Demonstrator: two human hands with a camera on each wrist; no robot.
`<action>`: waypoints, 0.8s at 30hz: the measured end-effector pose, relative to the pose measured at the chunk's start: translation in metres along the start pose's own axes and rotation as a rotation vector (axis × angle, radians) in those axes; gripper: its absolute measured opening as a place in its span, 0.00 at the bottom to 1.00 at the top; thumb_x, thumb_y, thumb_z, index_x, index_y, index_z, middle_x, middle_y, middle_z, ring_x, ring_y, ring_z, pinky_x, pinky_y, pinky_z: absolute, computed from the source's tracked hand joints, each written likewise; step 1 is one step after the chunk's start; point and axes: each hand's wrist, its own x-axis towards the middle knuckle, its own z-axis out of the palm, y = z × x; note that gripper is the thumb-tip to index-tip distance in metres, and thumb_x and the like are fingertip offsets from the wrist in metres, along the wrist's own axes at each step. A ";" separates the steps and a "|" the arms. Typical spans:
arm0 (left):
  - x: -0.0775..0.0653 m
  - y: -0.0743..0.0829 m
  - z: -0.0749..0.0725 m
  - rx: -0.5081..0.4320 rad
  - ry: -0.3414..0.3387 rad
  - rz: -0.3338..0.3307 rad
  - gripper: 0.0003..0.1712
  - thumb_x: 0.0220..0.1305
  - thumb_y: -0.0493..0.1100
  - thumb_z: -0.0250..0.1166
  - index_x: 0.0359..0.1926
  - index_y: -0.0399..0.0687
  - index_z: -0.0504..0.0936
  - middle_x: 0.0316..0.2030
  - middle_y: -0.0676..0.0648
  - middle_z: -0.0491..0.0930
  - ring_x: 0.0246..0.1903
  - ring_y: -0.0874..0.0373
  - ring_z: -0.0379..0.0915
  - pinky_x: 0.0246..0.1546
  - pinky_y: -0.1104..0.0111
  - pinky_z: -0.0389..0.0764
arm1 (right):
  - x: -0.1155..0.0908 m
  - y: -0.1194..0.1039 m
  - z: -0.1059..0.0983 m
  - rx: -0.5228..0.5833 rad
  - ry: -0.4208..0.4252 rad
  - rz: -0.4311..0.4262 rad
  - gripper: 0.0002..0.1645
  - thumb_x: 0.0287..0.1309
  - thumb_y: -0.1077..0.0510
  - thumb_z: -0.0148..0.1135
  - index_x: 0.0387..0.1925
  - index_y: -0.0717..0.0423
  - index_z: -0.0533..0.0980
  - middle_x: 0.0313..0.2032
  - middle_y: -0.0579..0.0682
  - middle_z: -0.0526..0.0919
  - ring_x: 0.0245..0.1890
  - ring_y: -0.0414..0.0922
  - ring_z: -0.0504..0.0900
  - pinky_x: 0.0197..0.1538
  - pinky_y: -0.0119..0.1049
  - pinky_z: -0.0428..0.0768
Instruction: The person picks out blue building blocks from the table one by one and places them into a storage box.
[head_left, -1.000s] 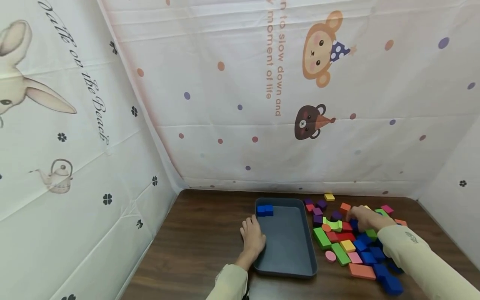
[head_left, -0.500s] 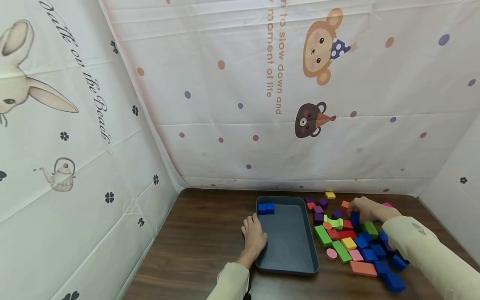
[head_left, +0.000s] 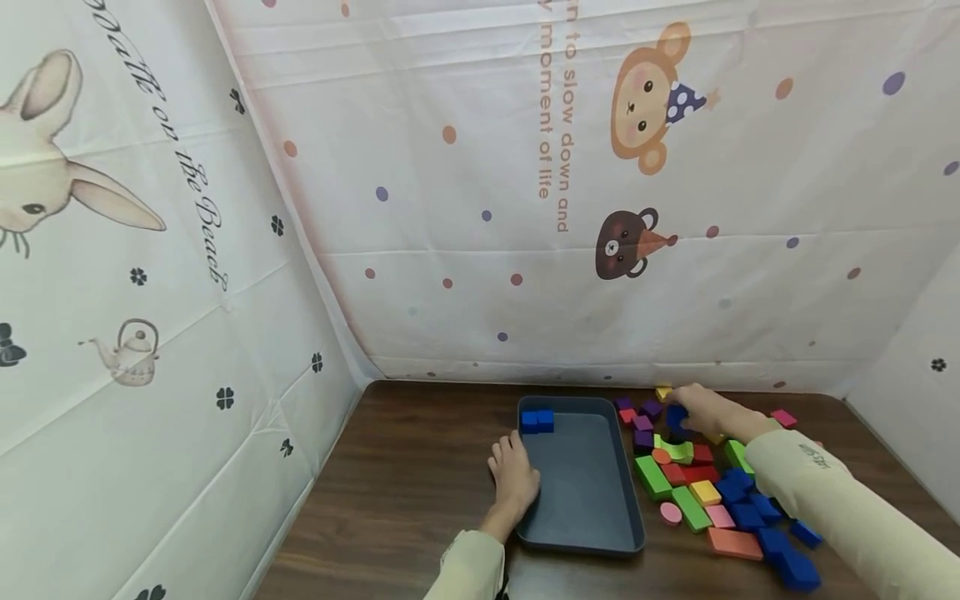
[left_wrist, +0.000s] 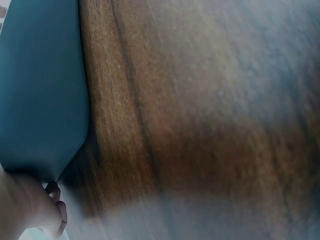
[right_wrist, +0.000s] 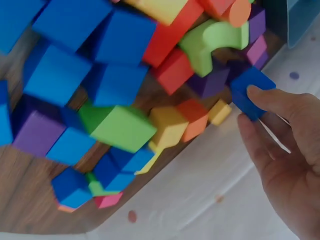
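My right hand point(head_left: 708, 410) pinches a blue block point(head_left: 677, 417) between thumb and fingers, above the back of a spread of coloured blocks. In the right wrist view, the same blue block point(right_wrist: 252, 90) shows in the fingers of the right hand point(right_wrist: 290, 135), with purple blocks just beyond it. A dark grey-blue tray point(head_left: 581, 500) lies left of the pile, with two small blue blocks point(head_left: 537, 421) side by side in its back left corner. My left hand point(head_left: 515, 479) holds the tray's left rim; its thumb is hidden in the head view. The left wrist view shows curled fingers point(left_wrist: 56, 197) by the tray wall point(left_wrist: 45, 85).
Green, red, blue, purple, pink, orange and yellow blocks lie loosely to the tray's right, including a green arch point(head_left: 678, 452) and a long orange block point(head_left: 735, 544). A brown wooden table point(head_left: 420, 467) bears everything. Printed white cloth point(head_left: 465, 208) hangs behind and at the sides.
My right hand has lifted the blue block out of the pile and carried it left, toward the tray. My left hand stays at the tray's rim.
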 end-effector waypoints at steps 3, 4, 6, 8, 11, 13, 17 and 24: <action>0.000 -0.001 -0.001 -0.007 0.006 0.000 0.35 0.54 0.26 0.63 0.65 0.29 0.69 0.55 0.34 0.73 0.50 0.41 0.65 0.51 0.47 0.66 | 0.012 -0.009 0.004 0.007 0.096 -0.057 0.22 0.50 0.75 0.69 0.50 0.73 0.78 0.47 0.68 0.84 0.48 0.65 0.83 0.48 0.56 0.83; 0.000 -0.001 -0.001 -0.006 0.007 0.002 0.35 0.54 0.25 0.64 0.65 0.29 0.69 0.54 0.34 0.73 0.50 0.41 0.65 0.51 0.48 0.66 | 0.017 -0.012 0.004 0.007 0.121 -0.073 0.22 0.50 0.75 0.69 0.50 0.73 0.79 0.46 0.69 0.84 0.48 0.65 0.83 0.48 0.57 0.83; 0.001 -0.001 -0.002 -0.003 0.011 0.006 0.35 0.53 0.25 0.64 0.65 0.29 0.70 0.54 0.34 0.73 0.50 0.42 0.65 0.50 0.49 0.67 | 0.026 -0.018 0.003 0.007 0.151 -0.098 0.22 0.49 0.76 0.69 0.49 0.73 0.79 0.46 0.69 0.84 0.48 0.65 0.84 0.48 0.57 0.83; 0.000 0.000 -0.002 0.001 0.010 0.002 0.35 0.53 0.25 0.64 0.65 0.29 0.70 0.53 0.34 0.74 0.49 0.42 0.65 0.49 0.50 0.67 | 0.034 -0.024 0.002 0.005 0.157 -0.111 0.22 0.50 0.75 0.69 0.50 0.72 0.80 0.47 0.68 0.84 0.48 0.64 0.84 0.48 0.56 0.84; 0.000 -0.001 -0.001 0.016 0.012 0.000 0.35 0.53 0.26 0.65 0.65 0.30 0.70 0.53 0.35 0.74 0.49 0.43 0.65 0.48 0.51 0.66 | 0.045 -0.033 0.003 0.009 0.147 -0.130 0.22 0.50 0.75 0.69 0.50 0.72 0.80 0.49 0.69 0.84 0.49 0.65 0.83 0.48 0.55 0.84; 0.000 -0.001 0.000 0.018 0.009 -0.003 0.35 0.53 0.26 0.65 0.65 0.31 0.70 0.53 0.36 0.74 0.49 0.44 0.65 0.48 0.52 0.66 | 0.052 -0.039 0.006 0.013 0.140 -0.140 0.23 0.50 0.75 0.68 0.51 0.72 0.79 0.50 0.69 0.83 0.50 0.65 0.83 0.48 0.54 0.84; -0.001 -0.002 -0.001 0.011 0.004 -0.008 0.35 0.54 0.26 0.64 0.65 0.31 0.70 0.53 0.36 0.74 0.48 0.44 0.64 0.48 0.53 0.66 | 0.065 -0.051 0.014 0.018 0.130 -0.153 0.24 0.51 0.74 0.68 0.53 0.72 0.79 0.51 0.69 0.82 0.52 0.65 0.83 0.50 0.54 0.83; 0.001 -0.001 -0.002 0.021 0.006 -0.013 0.35 0.53 0.26 0.63 0.65 0.32 0.70 0.53 0.36 0.74 0.49 0.44 0.64 0.48 0.53 0.66 | 0.086 -0.070 0.020 0.010 0.074 -0.138 0.22 0.55 0.72 0.68 0.53 0.70 0.79 0.51 0.67 0.82 0.54 0.64 0.81 0.54 0.57 0.81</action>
